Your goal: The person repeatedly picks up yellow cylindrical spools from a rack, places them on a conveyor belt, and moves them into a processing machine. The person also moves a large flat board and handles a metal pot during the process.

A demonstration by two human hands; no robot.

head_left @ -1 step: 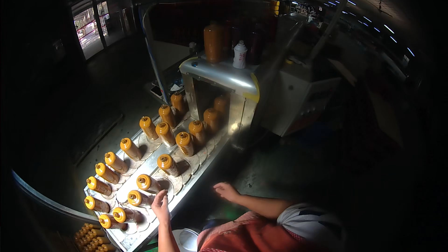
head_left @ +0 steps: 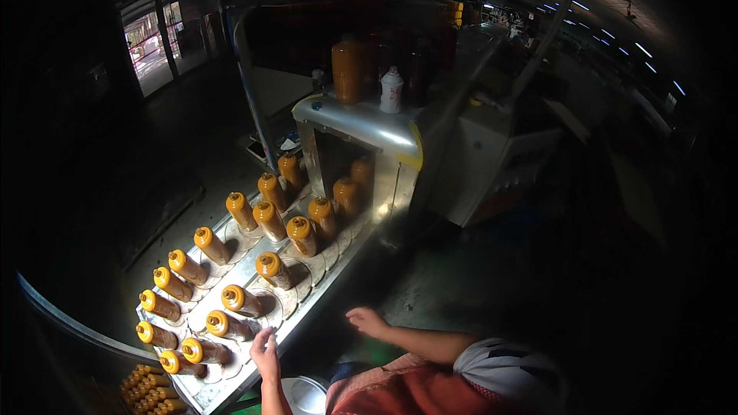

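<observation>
My left hand (head_left: 264, 347) is at the near right edge of a metal conveyor (head_left: 237, 265), fingers raised and slightly apart, with nothing visible in them. Closest to it is a glossy orange bottle (head_left: 227, 326) with a short neck; I see a small gap between them. Several more such bottles stand upright in rows on the conveyor's round plates, including an orange bottle (head_left: 241, 301) just beyond my hand. Off to the right of the conveyor, my right hand (head_left: 367, 321) hangs over the dark floor, fingers loosely stretched, and holds nothing I can see.
A metal tunnel housing (head_left: 369, 127) spans the conveyor's far end, with a white bottle (head_left: 391, 91) and a large orange container (head_left: 348, 69) on top. A white bucket (head_left: 306, 396) stands by my body. More orange bottles (head_left: 150, 390) are grouped at lower left. A curved rail (head_left: 77, 323) runs along the left.
My left hand has drawn back slightly toward me, away from the nearest bottles. My right hand has shifted a little left in the picture. The whole view has moved slightly.
</observation>
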